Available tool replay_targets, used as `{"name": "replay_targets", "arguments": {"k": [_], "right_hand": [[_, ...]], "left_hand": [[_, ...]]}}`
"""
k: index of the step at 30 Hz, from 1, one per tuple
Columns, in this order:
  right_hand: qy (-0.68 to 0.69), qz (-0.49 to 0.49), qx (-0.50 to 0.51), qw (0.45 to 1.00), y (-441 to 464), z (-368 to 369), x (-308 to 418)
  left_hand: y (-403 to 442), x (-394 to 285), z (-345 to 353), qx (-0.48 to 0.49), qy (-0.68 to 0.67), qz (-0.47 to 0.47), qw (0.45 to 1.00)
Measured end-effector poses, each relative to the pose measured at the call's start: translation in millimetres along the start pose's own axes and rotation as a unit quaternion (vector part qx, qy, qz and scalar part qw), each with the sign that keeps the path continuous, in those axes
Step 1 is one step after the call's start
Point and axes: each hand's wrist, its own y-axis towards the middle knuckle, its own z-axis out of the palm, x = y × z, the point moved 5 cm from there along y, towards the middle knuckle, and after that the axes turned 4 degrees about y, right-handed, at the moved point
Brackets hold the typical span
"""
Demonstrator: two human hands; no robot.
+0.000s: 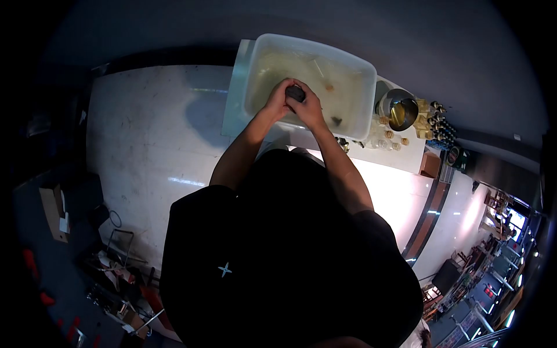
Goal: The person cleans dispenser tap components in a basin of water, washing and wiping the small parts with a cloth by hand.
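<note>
1. From my end, the largest thing near the hands is the white table (413, 152) under the tub, reaching out to the tub's right.
2. On it stands my landmark, a translucent plastic tub (372, 87) with pale, yellowish contents.
3. Just right of the tub I see a shiny metal bowl (409, 120) with something yellow inside.
4. My left hand (278, 100) is over the tub's near half, fingers curled inward, gripping a dark lump.
5. My right hand (308, 109) closes on the same lump from the other side; the two form a cup around it.
6. Clear bottles (383, 143) with amber caps sit off the tub's near right corner.
7. The dark lump (296, 93) is between my hands, within the tub's outline; I can't tell whether it touches the contents.
8. Inside the tub, right of the hands, are a dark scrap (336, 120) and, farther back, a smaller orange-brown speck (329, 88).
</note>
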Motion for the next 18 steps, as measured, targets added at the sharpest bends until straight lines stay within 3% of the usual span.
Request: {"name": "replay_targets", "arguments": {"k": [8,12,15,18], "right_hand": [[-0.009,0.037,-0.034,0.999,-0.9,0.9,14.8],[-0.025,0.065,-0.09,0.994,3.0,-7.3,4.8],[0.105,0.121,-0.088,0.983,18.1,-7.8,-37.3],[0.208,0.099,-0.048,0.972,13.2,-7.5,-30.5]], "left_hand": [[-10.2,-8.6,1.1,-0.02,0.03,-0.014,0.999],[0.0,-0.5,-12.5,0.056,-0.023,-0.066,0.996],[-0.2,-2.5,-9.8,0.095,-0.047,-0.047,0.993],[-4.9,-5.2,-5.3,0.076,-0.053,-0.055,0.994]]}}
